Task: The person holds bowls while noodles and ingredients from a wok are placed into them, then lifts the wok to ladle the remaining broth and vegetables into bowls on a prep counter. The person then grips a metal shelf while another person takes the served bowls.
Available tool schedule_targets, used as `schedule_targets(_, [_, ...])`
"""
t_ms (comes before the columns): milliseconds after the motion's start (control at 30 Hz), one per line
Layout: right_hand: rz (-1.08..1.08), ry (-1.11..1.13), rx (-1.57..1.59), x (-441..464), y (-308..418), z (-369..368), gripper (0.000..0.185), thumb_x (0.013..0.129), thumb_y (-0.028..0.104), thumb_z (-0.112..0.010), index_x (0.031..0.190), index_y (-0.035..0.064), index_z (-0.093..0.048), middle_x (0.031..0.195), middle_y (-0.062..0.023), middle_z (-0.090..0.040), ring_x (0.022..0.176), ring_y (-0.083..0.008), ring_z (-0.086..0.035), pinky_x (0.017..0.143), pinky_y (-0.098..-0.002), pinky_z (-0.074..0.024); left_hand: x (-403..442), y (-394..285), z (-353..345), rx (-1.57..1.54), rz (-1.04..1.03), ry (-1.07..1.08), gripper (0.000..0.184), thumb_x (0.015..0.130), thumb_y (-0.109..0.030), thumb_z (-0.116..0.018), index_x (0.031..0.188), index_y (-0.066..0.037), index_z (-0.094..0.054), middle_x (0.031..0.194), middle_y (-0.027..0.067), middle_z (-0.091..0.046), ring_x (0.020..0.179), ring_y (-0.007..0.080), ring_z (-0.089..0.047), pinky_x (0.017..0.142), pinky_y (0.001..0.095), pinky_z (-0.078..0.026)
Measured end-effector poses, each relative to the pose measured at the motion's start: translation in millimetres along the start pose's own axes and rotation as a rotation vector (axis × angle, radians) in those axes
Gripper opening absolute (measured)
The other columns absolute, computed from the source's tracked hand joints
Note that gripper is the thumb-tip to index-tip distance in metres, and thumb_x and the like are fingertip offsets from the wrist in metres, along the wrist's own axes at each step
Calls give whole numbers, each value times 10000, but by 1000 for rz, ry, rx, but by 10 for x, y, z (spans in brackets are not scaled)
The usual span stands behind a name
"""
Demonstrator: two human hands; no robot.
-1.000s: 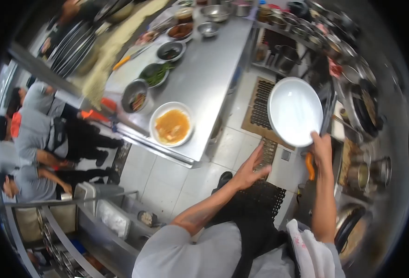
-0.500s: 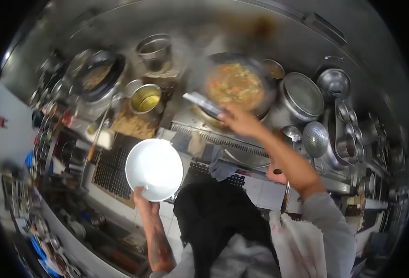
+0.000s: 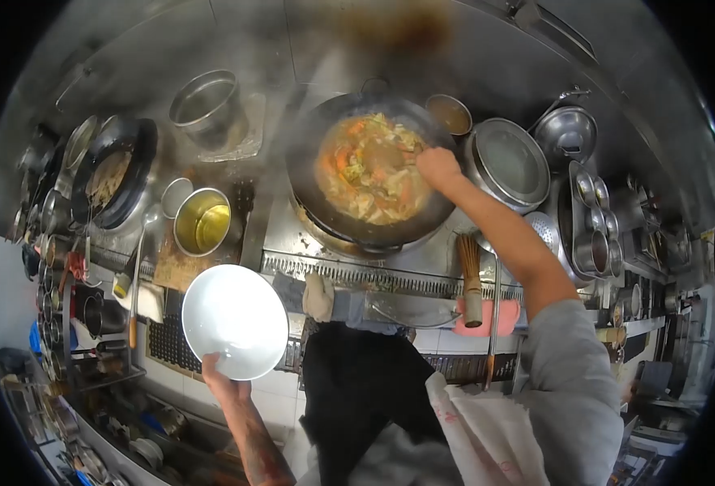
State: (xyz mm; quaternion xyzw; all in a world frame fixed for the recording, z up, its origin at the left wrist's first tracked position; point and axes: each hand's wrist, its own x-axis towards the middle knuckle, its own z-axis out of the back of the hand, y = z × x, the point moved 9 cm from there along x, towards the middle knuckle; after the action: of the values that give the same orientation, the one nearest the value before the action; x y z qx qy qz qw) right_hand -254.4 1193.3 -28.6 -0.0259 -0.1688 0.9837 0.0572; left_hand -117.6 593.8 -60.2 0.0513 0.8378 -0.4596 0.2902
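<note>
One white bowl (image 3: 236,317) is in left hand (image 3: 227,382), right hand (image 3: 438,168) over wok (image 3: 303,166)

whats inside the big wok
The wok holds a steaming, soupy mix of orange and pale-green chopped pieces. The right hand hides a little at its edge, and whatever lies under the surface cannot be seen.

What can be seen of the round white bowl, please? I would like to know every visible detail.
The round white bowl has smooth, glossy sides and a plain rim; it could be ceramic or plastic. Its open side faces the camera, with a bright reflection inside and no food visible in it. The left hand grips it at the near rim. It appears raised in front of the stove, nearer the person than the steel pot of yellow liquid. Its underside is hidden.
</note>
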Motion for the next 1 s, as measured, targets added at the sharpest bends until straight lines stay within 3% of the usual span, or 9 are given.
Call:
schedule_targets(67, [-50,48,135,278,131,-227,237,869,79,-541,1056,-15,-652,1013,-204,-690,861,-345,-708,696,-441,-582,138,-90,-43,56,44,-39,627,781,-228,-507,1349,31,-444,1225,174,-556,1112,328,-582,881,441,-534])
schedule_targets(133, [-117,-53,235,557,160,-264,237,881,104,-533,1038,-17,-661,953,-219,-701,883,-358,-700,748,-462,-570,322,-143,-46,-18,11,-109,597,790,-253,-498,1310,37,-468,1118,180,-598,875,296,-661,664,395,-579])
schedule_targets(200, [-187,87,341,744,168,-382,229,897,157,-563,1000,-10,-680,927,-208,-710,891,-358,-692,766,-458,-549,556,-165,62,108,52,-33,566,799,-286,-486,1254,50,-495,961,174,-628,533,238,-615,351,311,-461])
schedule_targets(300, [-184,120,648,798,213,-313,264,907,233,-619,985,-7,-697,906,-174,-716,861,-305,-698,741,-415,-528,673,-216,-68,101,55,-141,548,806,-311,-475,1207,60,-511,845,160,-627,337,191,-477,205,266,-259])
schedule_targets(533, [-439,250,1529,652,52,-667,213,932,261,-659,990,75,-747,869,-12,-722,789,-88,-630,692,-240,-466,734,-223,-726,103,40,31,594,820,-303,-471,1286,65,-467,979,193,-623,378,185,-507,202,251,-260])
schedule_targets(667, [-420,187,1644,327,-376,204,190,941,198,-632,984,46,-739,840,3,-692,716,-64,-561,621,-213,-422,556,-204,-1172,175,75,116,594,829,-286,-481,1326,38,-455,1078,185,-610,624,214,-660,229,246,-339])
schedule_targets(700, [-400,194,1576,267,-501,420,183,936,193,-636,978,48,-739,837,3,-690,699,-63,-543,604,-209,-414,685,-154,-1157,136,35,177,585,849,-274,-489,1346,32,-447,1153,179,-596,861,252,-684,455,298,-547])
schedule_targets(900, [-266,51,1294,-84,-1183,1892,212,889,299,-679,971,114,-742,800,40,-655,635,-63,-479,551,-211,-382,834,-19,-1827,65,61,397,546,892,-256,-497,1359,22,-445,1268,169,-561,1184,317,-557,1029,466,-455])
schedule_targets(1000, [-186,-113,1112,-102,-1591,2638,224,874,316,-688,971,124,-750,826,21,-691,745,-140,-646,607,-269,-484,957,41,-2134,115,59,396,537,896,-269,-507,1350,13,-455,1275,171,-560,1161,323,-574,996,461,-482])
